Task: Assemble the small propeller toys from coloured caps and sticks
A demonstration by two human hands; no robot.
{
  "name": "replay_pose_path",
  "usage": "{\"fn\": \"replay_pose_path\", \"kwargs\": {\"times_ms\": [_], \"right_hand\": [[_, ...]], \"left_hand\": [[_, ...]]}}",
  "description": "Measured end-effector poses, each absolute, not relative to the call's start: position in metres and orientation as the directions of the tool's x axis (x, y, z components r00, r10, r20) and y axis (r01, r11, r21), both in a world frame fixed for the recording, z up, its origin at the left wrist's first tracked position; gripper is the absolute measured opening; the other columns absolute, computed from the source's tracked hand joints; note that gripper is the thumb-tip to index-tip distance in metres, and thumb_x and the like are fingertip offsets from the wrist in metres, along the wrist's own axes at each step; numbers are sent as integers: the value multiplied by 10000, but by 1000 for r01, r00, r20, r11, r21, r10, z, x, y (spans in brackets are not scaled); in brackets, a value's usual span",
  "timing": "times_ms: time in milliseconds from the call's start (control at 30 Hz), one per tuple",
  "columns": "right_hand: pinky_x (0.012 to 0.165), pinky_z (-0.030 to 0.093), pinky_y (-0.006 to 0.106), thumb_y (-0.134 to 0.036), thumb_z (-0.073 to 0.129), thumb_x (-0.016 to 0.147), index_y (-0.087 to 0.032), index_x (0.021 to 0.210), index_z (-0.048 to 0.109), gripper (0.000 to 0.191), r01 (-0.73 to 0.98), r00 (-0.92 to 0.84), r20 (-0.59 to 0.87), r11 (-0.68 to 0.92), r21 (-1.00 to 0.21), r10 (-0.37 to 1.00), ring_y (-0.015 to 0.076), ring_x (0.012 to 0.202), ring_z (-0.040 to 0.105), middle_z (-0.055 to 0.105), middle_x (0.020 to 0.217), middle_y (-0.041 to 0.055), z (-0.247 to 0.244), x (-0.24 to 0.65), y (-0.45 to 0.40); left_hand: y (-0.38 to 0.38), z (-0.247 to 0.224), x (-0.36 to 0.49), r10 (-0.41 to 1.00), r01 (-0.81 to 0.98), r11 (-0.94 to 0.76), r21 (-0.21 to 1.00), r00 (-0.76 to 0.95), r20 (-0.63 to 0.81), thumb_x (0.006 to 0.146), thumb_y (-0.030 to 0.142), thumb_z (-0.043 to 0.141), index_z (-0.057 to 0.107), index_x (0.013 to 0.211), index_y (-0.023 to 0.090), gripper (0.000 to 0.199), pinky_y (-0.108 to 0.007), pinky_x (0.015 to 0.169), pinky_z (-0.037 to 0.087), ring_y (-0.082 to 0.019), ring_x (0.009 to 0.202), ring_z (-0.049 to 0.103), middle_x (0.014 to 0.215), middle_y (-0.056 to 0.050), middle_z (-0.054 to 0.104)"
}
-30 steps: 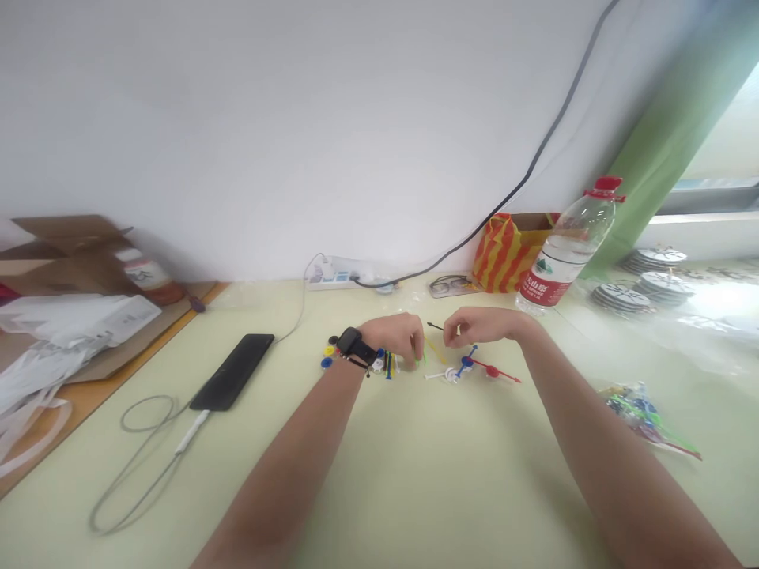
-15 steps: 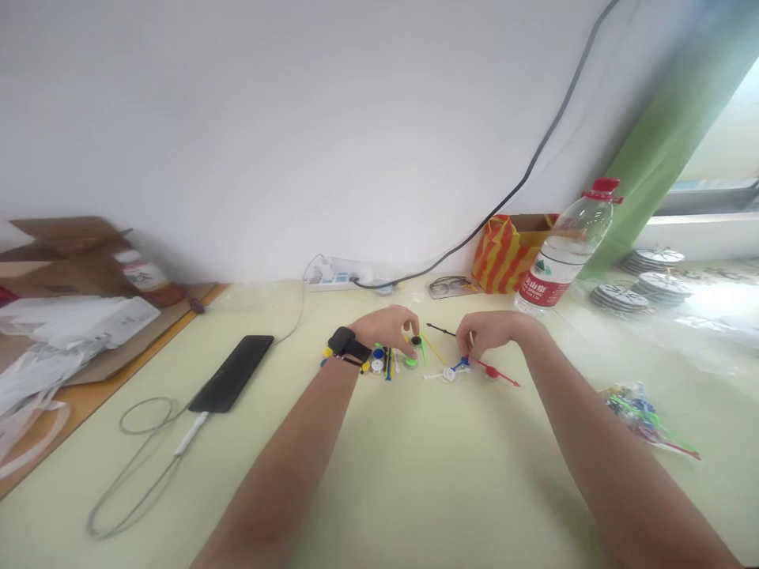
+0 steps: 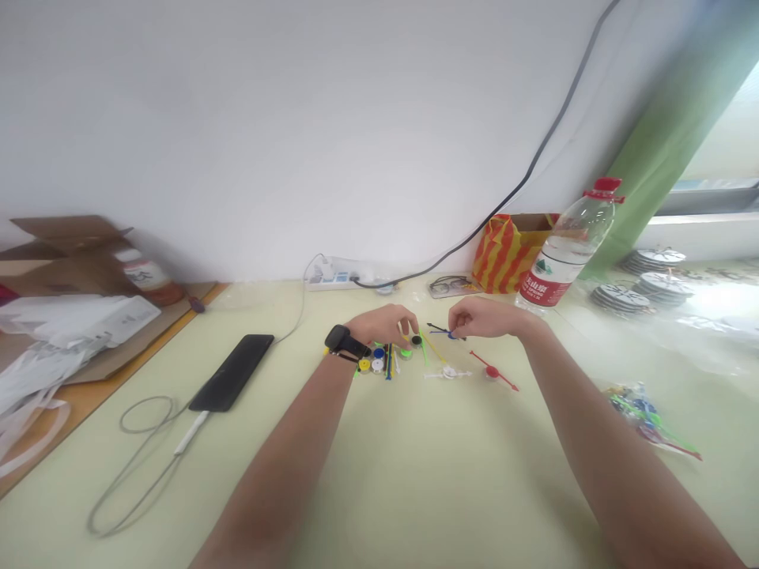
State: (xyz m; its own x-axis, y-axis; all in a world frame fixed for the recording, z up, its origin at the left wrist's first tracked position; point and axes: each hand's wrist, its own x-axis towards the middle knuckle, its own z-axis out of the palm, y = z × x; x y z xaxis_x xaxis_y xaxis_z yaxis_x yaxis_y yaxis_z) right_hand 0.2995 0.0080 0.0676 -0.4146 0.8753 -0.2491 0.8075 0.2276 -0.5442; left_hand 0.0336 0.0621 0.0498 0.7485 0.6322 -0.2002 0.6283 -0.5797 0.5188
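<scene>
Pale table (image 3: 415, 474): blue pointer (image 3: 451, 335) in right fingers (image 3: 456, 320), bottle label (image 3: 541, 290) reading "山泉".

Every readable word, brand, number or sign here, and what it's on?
"山泉": red-and-white label on the clear plastic red-capped bottle; smaller lettering is too blurred to read.
Dark marking on the white-labelled amber bottle: too blurred to read.
No other readable text.

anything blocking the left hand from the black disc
Nothing visible does: the left hand has its fingertips right by the black disc. The green disc lies just to the near left; whether the fingers touch either isn't clear.
</scene>
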Motion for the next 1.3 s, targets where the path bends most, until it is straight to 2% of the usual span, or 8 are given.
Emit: {"fn": "replay_pose_path", "kwargs": {"times_ms": [133, 267, 433, 600, 767, 1067, 1200, 1300], "right_hand": [[684, 499, 271, -318, 653, 834, -212, 922, 738, 162, 751, -505, -198, 314, -582, 840, 209, 843, 692, 772, 929, 47, 67, 282, 6], [690, 490, 272, -253, 637, 813, -212, 895, 749, 144, 750, -562, -231, 372, -547, 794, 202, 814, 688, 776, 907, 36, 61, 270, 5], [680, 484, 276, -228, 647, 792, -211, 895, 747, 145, 822, -488, -253, 342, -456, 835, 215, 842, 687, 771, 972, 55, 58, 280, 8], [643, 476, 272, -225, 641, 811, -212, 878, 719, 104, 875, -384, -217, 278, -396, 898, 209, 816, 677, 755, 970, 68, 61, 295, 11], [625, 478, 265, -232, 638, 828, -218, 867, 708, 81, 854, -355, -141, 260, -450, 924, 209, 816, 683, 757, 929, 59, 66, 299, 12], [658, 494, 269, -243, 642, 791, -196, 824, 735, 110, 832, -243, 23, 220, -509, 970, 222, 846, 689, 761, 894, 46, 73, 293, 11], [600, 476, 272, -278, 648, 772, -189, 791, 739, 129, 816, -216, -4, 178, -551, 976, 207, 755, 665, 743, 813, 41, 74, 292, 9], [514, 432, 269, -307, 657, 760, -185, 777, 723, 140, 795, -195, -64, 119, -594, 979, 188, 639, 626, 707, 707, 40, 73, 291, 7]], "left_hand": [[61, 51, 34, 635, 641, -563, 522, 739, -222, 688, 333, 805, 753, 1085, 231, 414, -245, 644, 500, -217, 885, 697, 1030, -48, 740], [63, 50, 33, 646, 639, -567, 520, 737, -200, 678, 349, 813, 750, 1086, 224, 431, -252, 693, 517, -217, 904, 698, 1044, -54, 741], [63, 49, 33, 628, 646, -579, 498, 743, -233, 623, 390, 860, 750, 1106, 252, 515, -244, 609, 491, -237, 927, 702, 1084, -52, 731], [66, 43, 33, 586, 598, -598, 534, 780, -218, 636, 294, 846, 740, 1194, 280, 568, -250, 700, 513, -225, 955, 705, 1059, -32, 741], [68, 43, 32, 586, 599, -601, 529, 780, -217, 648, 299, 843, 721, 1281, 300, 645, -252, 718, 517, -225, 939, 707, 1126, -39, 740], [57, 45, 38, 643, 629, -579, 519, 744, -184, 746, 444, 781, 761, 1131, 237, 438, -263, 655, 499, -195, 796, 701, 1008, -52, 762], [56, 39, 46, 653, 615, -596, 517, 745, -133, 771, 364, 748, 774, 994, 207, 273, -264, 635, 481, -188, 773, 690, 981, -55, 764], [56, 40, 44, 680, 643, -579, 501, 720, -138, 755, 412, 771, 761, 1058, 210, 364, -266, 632, 478, -193, 777, 689, 997, -57, 756]]}}
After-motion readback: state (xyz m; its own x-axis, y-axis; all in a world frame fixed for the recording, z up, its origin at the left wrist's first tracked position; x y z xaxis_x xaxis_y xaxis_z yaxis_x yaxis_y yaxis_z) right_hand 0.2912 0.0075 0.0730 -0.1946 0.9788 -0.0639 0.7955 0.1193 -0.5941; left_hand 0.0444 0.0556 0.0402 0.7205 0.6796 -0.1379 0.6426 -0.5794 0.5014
